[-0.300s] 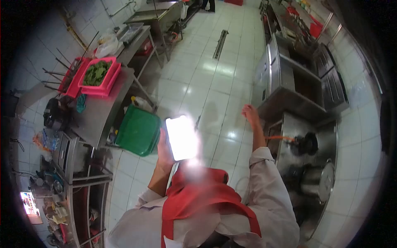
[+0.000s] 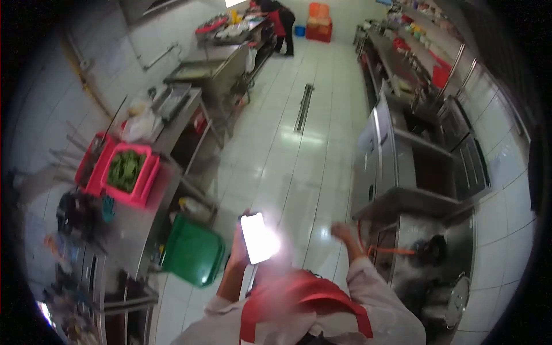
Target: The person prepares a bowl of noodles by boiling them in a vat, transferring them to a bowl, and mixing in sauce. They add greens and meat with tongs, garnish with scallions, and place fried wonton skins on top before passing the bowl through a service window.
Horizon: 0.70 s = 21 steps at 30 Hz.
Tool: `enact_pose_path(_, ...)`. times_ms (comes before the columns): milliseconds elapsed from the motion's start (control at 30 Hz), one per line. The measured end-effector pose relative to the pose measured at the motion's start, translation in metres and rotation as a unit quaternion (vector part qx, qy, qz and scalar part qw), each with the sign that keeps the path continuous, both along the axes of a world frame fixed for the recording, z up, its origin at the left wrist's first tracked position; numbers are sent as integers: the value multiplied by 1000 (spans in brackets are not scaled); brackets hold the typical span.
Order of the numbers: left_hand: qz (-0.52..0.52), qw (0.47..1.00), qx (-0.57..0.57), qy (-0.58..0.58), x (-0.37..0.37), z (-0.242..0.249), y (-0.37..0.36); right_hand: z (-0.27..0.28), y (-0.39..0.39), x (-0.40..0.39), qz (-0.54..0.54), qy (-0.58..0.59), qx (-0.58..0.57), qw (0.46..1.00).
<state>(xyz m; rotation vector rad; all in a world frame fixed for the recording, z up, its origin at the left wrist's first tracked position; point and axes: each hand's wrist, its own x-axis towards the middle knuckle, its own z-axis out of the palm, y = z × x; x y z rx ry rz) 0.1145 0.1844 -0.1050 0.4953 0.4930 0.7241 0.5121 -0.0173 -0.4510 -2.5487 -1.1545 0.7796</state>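
Observation:
A phone (image 2: pixel 259 238) with a glaring white screen is in my left hand (image 2: pixel 237 250), which wraps round its left edge. My right hand (image 2: pixel 343 233) hangs in the air over the tiled floor, off to the right. Its fingers look curled in, slightly blurred, and nothing shows in them. It is nearest to an orange hose (image 2: pixel 391 250) by the low steel stove. Left of the phone stands a green lidded bin (image 2: pixel 194 250). My red apron (image 2: pixel 310 296) lies below both hands.
On the left steel table (image 2: pixel 164 183) sits a pink basket (image 2: pixel 150 185) of green leaves (image 2: pixel 126 171). Steel cabinets (image 2: pixel 397 164) line the right side, with a large pot (image 2: pixel 454 302) nearer me. A floor drain (image 2: pixel 304 108) runs ahead. At the far end a person (image 2: pixel 279 23) bends over a counter.
My view has tilted up, so the room sits lower in it and the far person shows more fully. The phone stays in my left hand; my right hand stays raised at the right.

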Motion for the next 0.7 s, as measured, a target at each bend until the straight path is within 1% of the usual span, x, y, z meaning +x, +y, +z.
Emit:
enact_pose_path(33,28,999,-4,30,14,15,15,-69,-56,19,214,-26,-68,974)
enact_pose_path(67,56,997,-11,61,25,29,28,-61,-107,-2,200,84,-127,968)
enact_pose_path(100,-5,996,-49,73,28,7,58,-35,-139,-20,108,188,-145,966)
enact_pose_path(133,-65,990,-89,85,30,-15,87,5,-164,-40,-36,288,-145,946)
enact_pose_path(167,-91,977,-43,187,34,-8,98,36,-175,-54,-140,342,-139,919)
enact_pose_path(200,-113,950,4,291,34,-1,107,53,-177,-55,-215,371,-131,894)
enact_pose_path(233,-181,939,-15,293,18,-64,128,75,-165,-52,-257,379,-125,880)
enact_pose_path(267,-247,922,-32,296,1,-131,144,83,-164,-50,-294,389,-119,865)
enact_pose_path(333,-276,870,-195,358,-13,-144,142,89,-137,-36,-335,400,-108,846)
enact_pose_path(367,-316,859,-183,359,-30,-178,142,91,-122,-29,-348,407,-100,839)
enact_pose_path(400,-316,850,-135,400,-50,-224,135,89,-103,-19,-356,409,-94,835)
enact_pose_path(433,-407,749,-107,512,-48,-221,128,85,-85,-6,-358,414,-92,832)
enact_pose_path(467,-429,694,-106,569,-42,-215,122,78,-67,9,-354,416,-89,833)
enact_pose_path(500,-412,684,-109,592,-34,-211,119,66,-48,27,-346,415,-88,837)
enact_pose_path(567,-352,689,-107,625,3,-192,129,32,-9,72,-303,408,-85,857)
enact_pose_path(633,-291,709,-91,636,53,-169,150,-16,53,142,-211,364,-77,904)
enact_pose_path(667,-262,721,-80,636,81,-158,163,-48,94,183,-115,298,-77,944)
enact_pose_path(700,-239,734,-62,632,112,-150,182,-100,141,234,72,142,-76,984)
